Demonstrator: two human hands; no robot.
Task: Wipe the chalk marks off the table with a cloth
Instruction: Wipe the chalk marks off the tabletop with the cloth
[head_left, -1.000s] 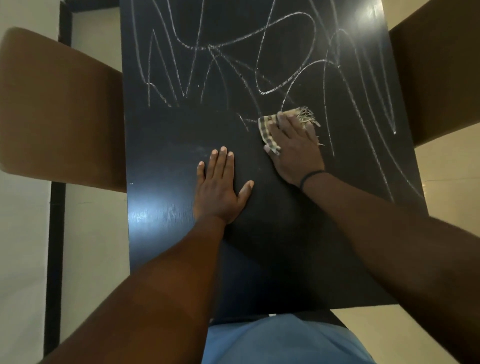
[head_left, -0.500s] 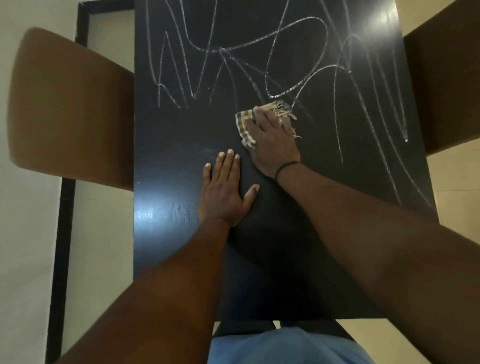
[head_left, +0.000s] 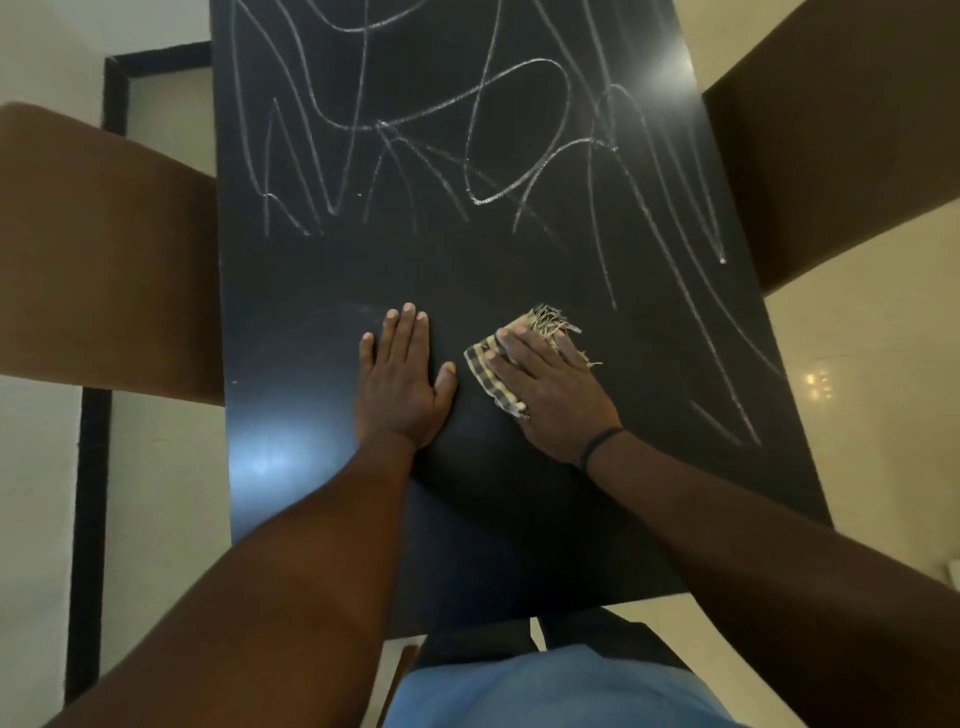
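Table (head_left: 291, 322): dark, glossy rectangular top running away from the person. The near half reads bare of chalk; judged wiped already, so the task is partly done.

Chairs: brown chair on the left (head_left: 104, 260) and brown chair on the right (head_left: 841, 135), each flanking a long edge of the table, backs rising beside it. Not involved in the work.

Chalk marks (head_left: 519, 130): white looping scribbles over the far half of the table, with long strokes trailing down the right side toward the near edge (head_left: 727, 426). These are what is left to remove; the right-side strokes lie nearest the cloth.

Left hand (head_left: 400, 384): flat on the bare tabletop, palm down, fingers straight and close together, thumb spread outward. It holds nothing; likely planted as a brace so the body can lean into the stroke.

Right hand (head_left: 550, 400): palm down on the cloth, fingers extended and slightly spread, pressing it to the surface rather than clutching it. A dark band circles the wrist (head_left: 597, 441).

Cloth (head_left: 493, 382): small checked rag with a frayed fringe at its far edge, lying folded on the table under the right hand, just right of the left hand's thumb, on bare surface short of the remaining marks.
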